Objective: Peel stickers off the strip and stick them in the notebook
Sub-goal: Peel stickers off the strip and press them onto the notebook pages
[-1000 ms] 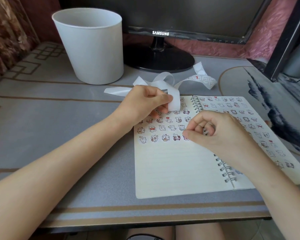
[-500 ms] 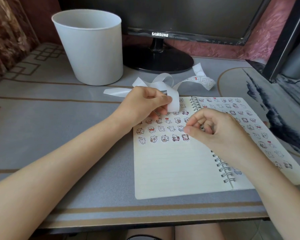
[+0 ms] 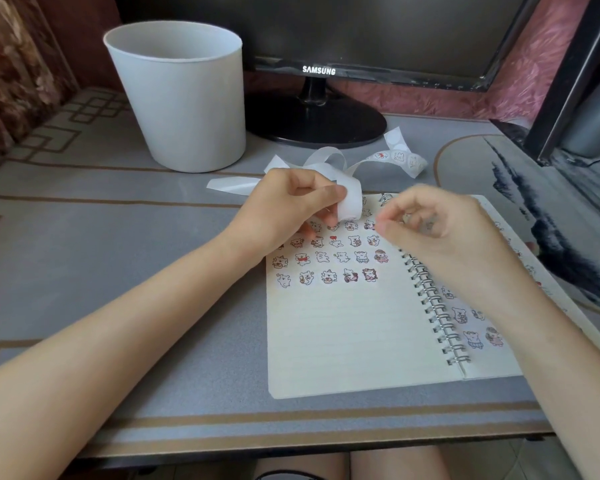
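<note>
Both hands are raised over the far end of the notebook (image 3: 343, 341), close together but not touching. The strip (image 3: 352, 202) is pinched by the left hand (image 3: 291, 209) between thumb and curled fingers, a loop of it bent over just above the left page. The right hand (image 3: 444, 237), at 3 o'clock of the left, is blurred. Its fingers are curled, thumb and forefinger drawn near each other, and whether a sticker is held there cannot be told. The rest of the strip is trailed on the desk (image 3: 118, 254) toward 12 and 1 o'clock, with a tail on which unpeeled stickers (image 3: 399, 156) are seen.

5 stickers (image 3: 328, 276) are set in the nearest row of the left page, and a gap is left at its 3 o'clock end, judged to be the next place.

A sticker could be folded onto itself or stuck to a fingertip if lifted too fast. The strip could be torn if the loop is pulled hard. A crooked or overlapping placement could be caused by pressing before the row is lined up.

A white bin (image 3: 181, 105) is seen at 11 o'clock of the notebook, a monitor (image 3: 361, 29) on its round base (image 3: 316, 124) at 12 o'clock. Neither is in the way; only the spiral binding (image 3: 433, 306), under the right wrist, and the curled strip are close to the working spot.
</note>
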